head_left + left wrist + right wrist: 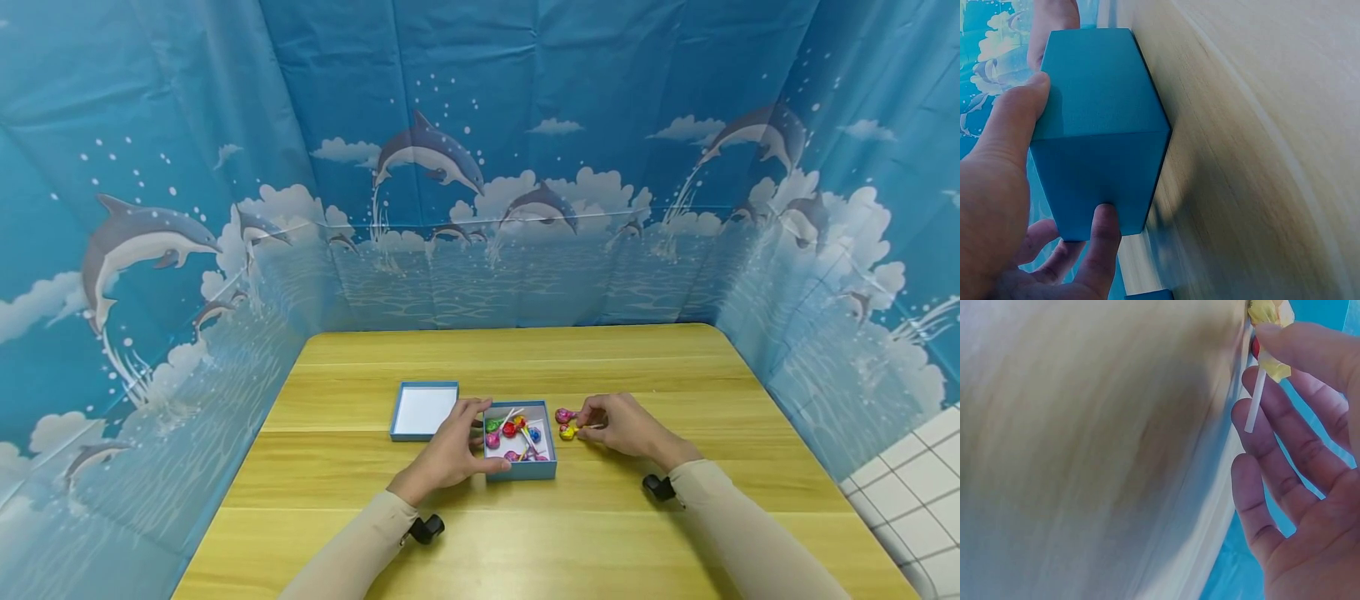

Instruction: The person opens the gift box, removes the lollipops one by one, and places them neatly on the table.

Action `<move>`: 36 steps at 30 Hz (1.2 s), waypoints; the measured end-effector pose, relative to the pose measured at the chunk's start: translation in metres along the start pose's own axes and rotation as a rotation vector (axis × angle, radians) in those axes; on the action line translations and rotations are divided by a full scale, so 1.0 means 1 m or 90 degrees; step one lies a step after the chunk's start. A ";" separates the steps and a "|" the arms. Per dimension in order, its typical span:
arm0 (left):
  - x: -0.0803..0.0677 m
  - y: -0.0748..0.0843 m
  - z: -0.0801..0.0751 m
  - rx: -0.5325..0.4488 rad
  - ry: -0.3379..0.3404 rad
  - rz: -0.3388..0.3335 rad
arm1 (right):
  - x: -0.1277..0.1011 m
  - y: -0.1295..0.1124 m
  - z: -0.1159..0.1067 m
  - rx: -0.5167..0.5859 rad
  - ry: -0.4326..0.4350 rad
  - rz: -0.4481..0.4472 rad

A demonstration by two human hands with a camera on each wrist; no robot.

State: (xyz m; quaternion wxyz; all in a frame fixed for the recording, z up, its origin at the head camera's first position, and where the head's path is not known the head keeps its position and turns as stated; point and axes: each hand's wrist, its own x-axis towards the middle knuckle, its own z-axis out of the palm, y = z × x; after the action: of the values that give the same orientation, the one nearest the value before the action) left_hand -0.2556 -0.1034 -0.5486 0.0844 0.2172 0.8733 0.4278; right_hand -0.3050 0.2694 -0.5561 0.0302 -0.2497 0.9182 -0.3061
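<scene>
A blue open-topped box (521,472) with a white inside holds several wrapped lollipops (510,429) in green, red, pink and blue. My left hand (450,446) grips the box at its left end. In the left wrist view the thumb is at one edge of the box (1104,87), and a fingertip presses its side. To the right of the box, my right hand (626,425) pinches a yellow lollipop (567,432) close over the table. Its white stick (1255,403) points back toward the palm in the right wrist view. A pink lollipop (565,415) lies just behind the yellow one.
The blue lid (423,410), white inside facing up, lies left of the box. Both are on a yellow wood-grain table (360,492). A dolphin-print curtain (510,275) hangs behind it and along both sides. White tiles (922,492) show at the right.
</scene>
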 end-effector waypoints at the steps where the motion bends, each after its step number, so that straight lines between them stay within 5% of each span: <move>1: 0.000 0.000 0.000 -0.001 0.000 -0.001 | 0.000 0.000 -0.001 0.000 -0.001 -0.002; 10: 0.000 0.002 -0.001 -0.007 -0.002 -0.005 | -0.001 -0.005 -0.007 -0.016 0.004 0.014; 36: -0.001 0.001 0.000 -0.033 -0.003 0.010 | 0.010 -0.053 -0.011 -0.076 0.083 -0.065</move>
State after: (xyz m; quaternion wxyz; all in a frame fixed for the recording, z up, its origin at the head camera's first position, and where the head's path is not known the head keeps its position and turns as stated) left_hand -0.2545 -0.1028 -0.5478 0.0890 0.2229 0.8599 0.4505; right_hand -0.2927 0.2347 -0.5155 -0.0598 -0.2769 0.9209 -0.2677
